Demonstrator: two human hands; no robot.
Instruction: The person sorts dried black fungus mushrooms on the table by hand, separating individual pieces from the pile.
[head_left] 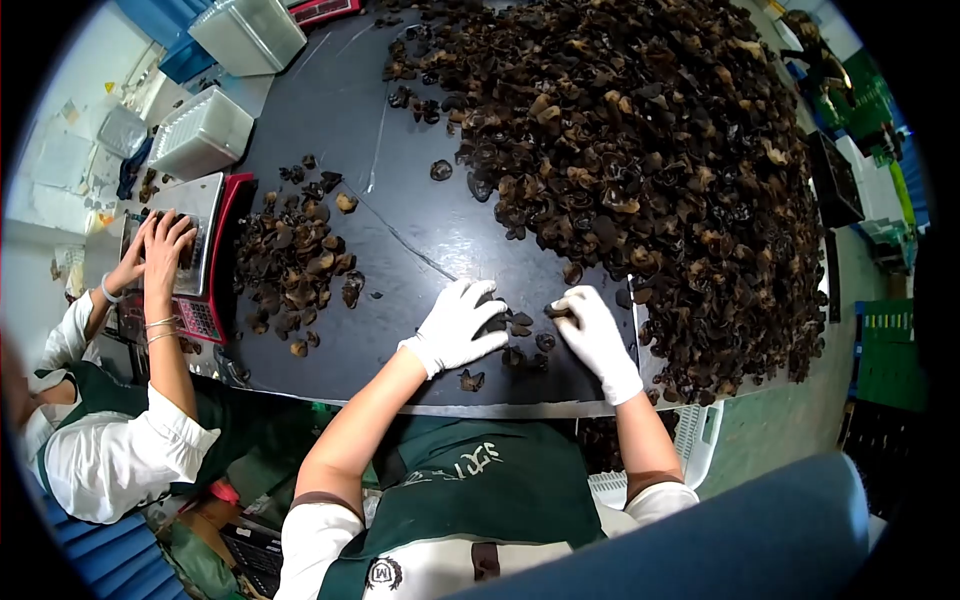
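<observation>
Both of my hands wear white gloves at the near edge of the dark table. My left hand (460, 328) lies palm down, its fingers and thumb curved around dark wood ear mushroom pieces (496, 322); the palm hides part of them. Between the hands lie a few loose wood ear pieces (515, 356), and one more piece (471, 380) sits below my left hand. My right hand (594, 340) pinches a small dark wood ear piece (555, 311) between thumb and fingers. A large heap of wood ear mushrooms (640, 150) rises beyond and to the right.
A smaller wood ear pile (290, 260) lies left on the table (400, 240). Beside it, a co-worker's hands (160, 250) rest over a red scale (225, 230). Clear plastic containers (205, 133) stand at the far left. A white basket (697, 440) is below the table edge.
</observation>
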